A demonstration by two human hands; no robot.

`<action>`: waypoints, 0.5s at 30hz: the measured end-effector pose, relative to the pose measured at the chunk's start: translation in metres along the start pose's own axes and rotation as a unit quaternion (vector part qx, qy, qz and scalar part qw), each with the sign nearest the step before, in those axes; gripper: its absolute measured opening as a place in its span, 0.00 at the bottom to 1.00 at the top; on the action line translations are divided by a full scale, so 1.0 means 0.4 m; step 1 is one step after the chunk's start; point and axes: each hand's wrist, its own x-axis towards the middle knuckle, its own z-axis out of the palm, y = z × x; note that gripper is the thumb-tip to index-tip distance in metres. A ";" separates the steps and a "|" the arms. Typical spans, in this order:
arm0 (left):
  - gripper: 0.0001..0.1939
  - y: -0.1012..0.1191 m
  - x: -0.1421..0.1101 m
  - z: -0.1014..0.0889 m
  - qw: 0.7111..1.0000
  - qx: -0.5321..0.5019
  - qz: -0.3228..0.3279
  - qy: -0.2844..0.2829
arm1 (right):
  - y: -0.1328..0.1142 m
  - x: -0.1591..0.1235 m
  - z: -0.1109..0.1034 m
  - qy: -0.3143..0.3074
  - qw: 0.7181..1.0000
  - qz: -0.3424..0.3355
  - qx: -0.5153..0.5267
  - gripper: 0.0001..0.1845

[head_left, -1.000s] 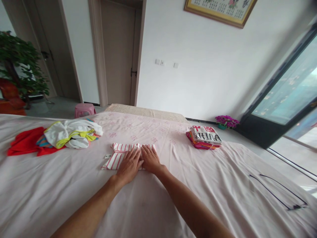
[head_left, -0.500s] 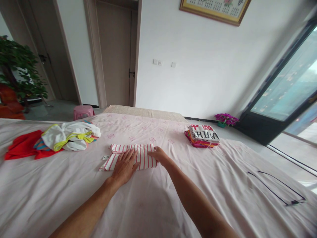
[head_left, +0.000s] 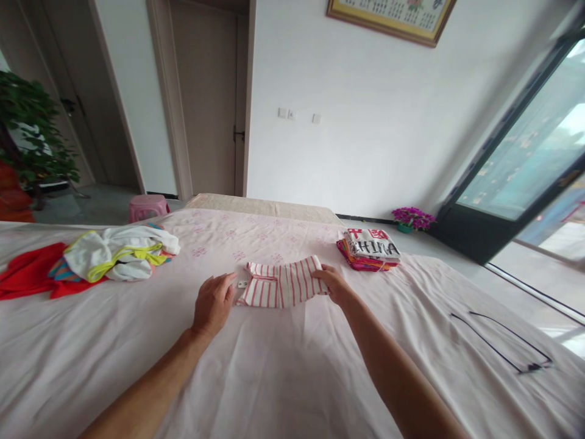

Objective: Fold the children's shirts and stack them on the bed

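Observation:
A folded white garment with red stripes (head_left: 287, 283) lies on the pale pink bed sheet (head_left: 256, 372), a small white tag (head_left: 242, 284) sticking out at its left end. My right hand (head_left: 334, 285) pinches the garment's right end, thumb on top, and that end is raised slightly. Beside the tagged end is my left hand (head_left: 213, 303), its fingers loosely bent and apart from each other, holding nothing. Whether its fingertips touch the tag I cannot tell.
To the left lies a loose heap of clothes, a white and yellow piece (head_left: 116, 253) over a red one (head_left: 34, 271). A folded stack (head_left: 371, 249) topped by lettered white cloth sits at the right. Black-framed glasses (head_left: 532, 367) rest near the right edge.
The striped garment has shifted right, pulled by my right hand, which took hold of its right end. My left hand has come off its top and now stays by the left end.

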 end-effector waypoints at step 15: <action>0.19 -0.035 0.008 -0.007 0.988 -0.074 -0.134 0.010 | -0.104 0.044 0.334 -0.067 0.985 -0.086 -0.135 0.32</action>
